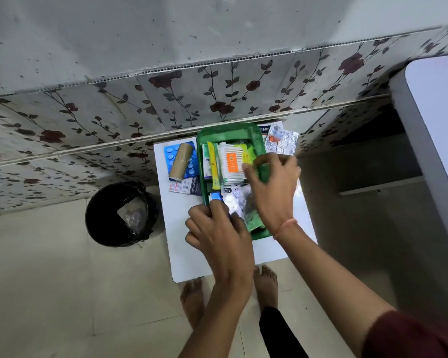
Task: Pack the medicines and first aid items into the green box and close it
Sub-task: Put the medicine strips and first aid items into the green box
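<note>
Item 1, white surface [282,251]: a small top set against the floral wall panel; we stand at its near edge.

Item 2, green box [228,131]: open, long axis running away from us, far rim near the wall. We see no lid that we can identify. It already holds a cotton-swab pack [232,164] with an orange label, a yellow sachet [212,161] and a green-and-white carton [206,164] side by side at the far end, and loose foil strips at the near end.

Item 3, right hand [273,187]: over the box's right wall, fingers half curled above the swab pack. We cannot tell whether this grip is pinching anything.

Item 4, left hand [217,233]: at the box's near left corner, fingers pressed on a small blue strip [215,196] and easing it in.

Item 5, bandage roll [180,161]: brown, outside the box just beside its left wall, lying on a blue tablet blister [171,156]. Its long axis runs roughly parallel to the box. It lies forward and left of the left hand, which is the nearer of the two.

Item 6, medicated dressing packets [185,186]: just below the roll, still out.

Item 7, silver foil strips [282,140]: outside the far right corner, beyond the right hand, which is nearer.

We judge packing to be about half done.
</note>
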